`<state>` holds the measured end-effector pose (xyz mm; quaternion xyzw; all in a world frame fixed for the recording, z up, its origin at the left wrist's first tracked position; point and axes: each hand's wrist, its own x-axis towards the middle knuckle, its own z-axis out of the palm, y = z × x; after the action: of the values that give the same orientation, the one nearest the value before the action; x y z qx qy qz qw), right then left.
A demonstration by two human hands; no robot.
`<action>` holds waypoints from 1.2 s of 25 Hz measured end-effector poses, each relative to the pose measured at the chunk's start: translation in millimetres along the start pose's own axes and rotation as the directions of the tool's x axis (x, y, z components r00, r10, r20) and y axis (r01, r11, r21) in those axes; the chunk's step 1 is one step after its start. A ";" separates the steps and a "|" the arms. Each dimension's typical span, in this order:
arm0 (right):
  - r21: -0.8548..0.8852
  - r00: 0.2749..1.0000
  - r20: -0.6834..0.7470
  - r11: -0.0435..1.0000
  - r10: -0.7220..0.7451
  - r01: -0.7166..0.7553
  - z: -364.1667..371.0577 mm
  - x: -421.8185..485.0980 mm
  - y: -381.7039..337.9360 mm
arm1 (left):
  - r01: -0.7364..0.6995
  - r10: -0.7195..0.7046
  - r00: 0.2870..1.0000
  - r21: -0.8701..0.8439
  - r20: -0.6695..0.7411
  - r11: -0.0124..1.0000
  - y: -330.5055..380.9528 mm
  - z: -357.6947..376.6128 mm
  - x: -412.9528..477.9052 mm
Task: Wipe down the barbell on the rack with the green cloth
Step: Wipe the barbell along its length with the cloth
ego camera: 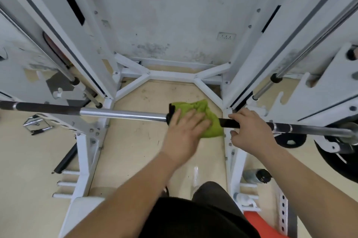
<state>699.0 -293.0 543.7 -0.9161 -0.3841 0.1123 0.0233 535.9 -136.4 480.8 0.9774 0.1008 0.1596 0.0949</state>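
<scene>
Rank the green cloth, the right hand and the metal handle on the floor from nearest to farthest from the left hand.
1. green cloth: pressed under the left hand, on the barbell.
2. right hand: on the barbell, just right of the cloth.
3. metal handle: far left, on the floor.

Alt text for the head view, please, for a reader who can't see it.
Seen from above, a person's left hand presses a green cloth onto a barbell lying across a white rack. The right hand grips the bar's black section just beside the cloth.
</scene>
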 end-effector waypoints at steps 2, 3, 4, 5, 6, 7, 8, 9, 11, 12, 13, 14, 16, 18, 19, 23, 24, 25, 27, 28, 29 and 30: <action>-0.043 1.000 -0.004 0.999 -0.005 0.005 -2.7 -3.9 12.0 | 0.140 -0.142 0.989 0.058 0.030 0.988 -28.1 -13.2 0.1; -0.057 1.000 -0.011 0.998 -0.008 0.007 -3.4 -2.5 16.8 | 0.274 -0.274 0.962 0.069 -0.008 0.959 -38.7 -20.6 3.1; -0.068 1.000 -0.004 0.998 -0.014 0.013 -4.2 -0.7 18.7 | 0.409 -0.406 0.912 0.055 -0.054 0.911 -40.3 -26.6 5.9; -0.079 1.000 0.007 0.996 -0.028 0.028 -3.3 1.9 19.4 | 0.507 -0.502 0.860 0.043 -0.092 0.861 -30.5 -28.6 10.9; -0.091 0.999 0.011 0.995 -0.040 0.041 -4.4 4.2 18.3 | 0.548 -0.542 0.834 0.042 -0.101 0.836 -11.8 -22.7 17.5; -0.102 0.998 0.018 0.993 -0.057 0.058 -5.9 6.7 17.8 | 0.534 -0.530 0.842 0.020 -0.096 0.845 14.8 -11.1 23.1; -0.107 0.997 0.029 0.992 -0.066 0.069 -8.4 8.0 15.9 | 0.476 -0.476 0.875 -0.028 -0.091 0.879 42.5 2.3 27.2; -0.103 0.997 0.036 0.992 -0.072 0.075 -10.6 8.9 15.3 | 0.400 -0.407 0.908 -0.085 -0.097 0.913 68.2 16.2 28.9; -0.103 0.995 0.057 0.991 -0.082 0.087 -15.1 10.8 18.3 | 0.309 -0.323 0.941 -0.131 -0.103 0.942 95.7 32.1 25.6; -0.108 0.993 0.069 0.988 -0.099 0.107 -15.3 11.3 20.7 | 0.271 -0.281 0.954 -0.102 -0.106 0.957 91.4 33.2 22.0; -0.110 0.989 0.074 0.985 -0.124 0.132 -14.6 13.1 22.2 | 0.248 -0.251 0.962 -0.041 -0.106 0.968 79.3 30.5 17.2; -0.097 0.985 0.079 0.982 -0.153 0.160 -15.1 14.5 20.7 | 0.268 -0.265 0.959 0.019 -0.102 0.963 64.7 23.8 10.4; -0.025 0.973 0.097 0.977 -0.209 0.212 -15.3 17.6 9.3 | 0.464 -0.454 0.880 0.052 -0.139 0.884 26.5 7.4 -7.9; 0.033 0.963 0.109 0.969 -0.247 0.244 -15.4 24.6 -13.0 | 0.720 -0.709 0.681 -0.005 -0.183 0.694 -23.4 -11.7 -23.4; 0.041 0.959 0.107 0.965 -0.261 0.258 -15.1 28.7 -24.3 | 0.809 -0.804 0.565 -0.067 -0.186 0.584 -43.2 -20.3 -26.7; -0.065 0.961 0.162 0.970 -0.222 0.235 -10.3 39.3 -61.4 | 0.833 -0.915 0.369 -0.378 -0.162 0.403 -36.9 -26.8 -12.3; -0.090 0.966 0.183 0.975 -0.184 0.203 -12.1 41.6 -65.4 | 0.797 -0.908 0.381 -0.438 -0.172 0.417 -19.1 -21.8 -11.7; -0.100 0.968 0.200 0.979 -0.152 0.175 -14.3 45.0 -68.6 | 0.765 -0.907 0.384 -0.491 -0.173 0.417 -6.0 -16.0 -15.8; -0.101 0.970 0.215 0.985 -0.114 0.138 -17.4 51.3 -71.7 | 0.728 -0.933 0.323 -0.589 -0.159 0.352 -15.3 -17.8 -20.6; -0.101 0.972 0.214 0.987 -0.097 0.121 -18.1 53.1 -72.4 | 0.720 -0.957 0.242 -0.631 -0.161 0.288 -35.3 -26.8 -17.8; -0.104 0.974 0.211 0.989 -0.084 0.107 -17.9 53.7 -73.1 | 0.719 -0.980 0.136 -0.666 -0.148 0.200 -56.7 -39.0 -15.3; -0.106 0.976 0.207 0.990 -0.069 0.092 -17.3 53.3 -74.1 | 0.713 -0.993 0.027 -0.694 -0.116 0.101 -76.2 -51.6 -12.5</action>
<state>687.4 -202.2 560.1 -0.8834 -0.4272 0.1817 -0.0644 494.5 -58.1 508.5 0.5291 0.6746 0.3664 0.3615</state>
